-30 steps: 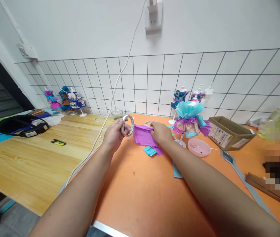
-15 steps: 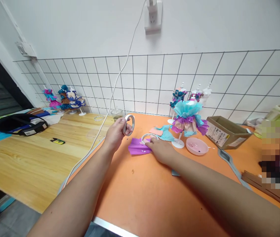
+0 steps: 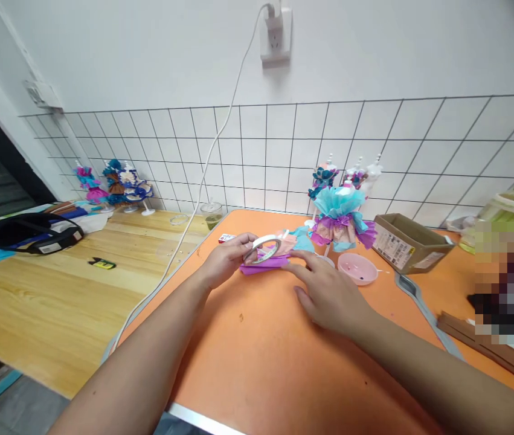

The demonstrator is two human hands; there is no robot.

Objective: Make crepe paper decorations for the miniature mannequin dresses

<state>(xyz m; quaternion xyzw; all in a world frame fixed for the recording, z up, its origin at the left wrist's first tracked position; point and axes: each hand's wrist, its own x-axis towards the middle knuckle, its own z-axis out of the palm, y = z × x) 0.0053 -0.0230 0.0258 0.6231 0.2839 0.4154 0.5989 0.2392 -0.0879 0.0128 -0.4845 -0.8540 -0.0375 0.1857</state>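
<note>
My left hand grips a roll of white tape by its near-left edge, holding it tilted over folded purple crepe paper. Just right of the paper, my right hand has its fingers apart and holds nothing; its fingertips come close to the paper's right end. Peach paper and light-blue paper lie behind. A small stand wears a ruffled paper dress in turquoise, pink and purple. Whether a second roll lies under the held one is hidden.
A pink dish with small beads and an open cardboard box stand to the right. A white cable crosses the left side. On the wooden table are a yellow-black cutter and a black visor-like item.
My left hand has moved right and down, bringing the tape roll over the purple paper. My right hand has let go there and drawn back right, fingers spreading. A small red-and-white box now shows.
</note>
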